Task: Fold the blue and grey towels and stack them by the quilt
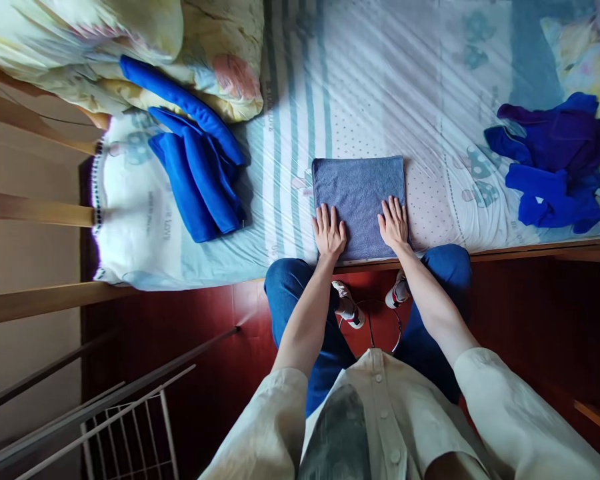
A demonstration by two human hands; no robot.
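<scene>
A grey-blue square cloth (361,193) lies flat at the front edge of the bed, on the patterned sheet (290,133). My left hand (329,232) rests palm down on its lower left part, fingers spread and pointing away from me. On the cloth's lower right part, near its right edge, my right hand (394,223) lies flat in the same way, fingers a little apart. Neither hand grips anything. The middle of the cloth shows between them.
Folded blue cloths (195,173) lie to the left, by a yellow quilt (220,40) and a white pillow (135,220). Crumpled blue and purple cloths (565,160) are at the right. A wooden bed frame (45,301) and a metal rack (125,433) stand lower left.
</scene>
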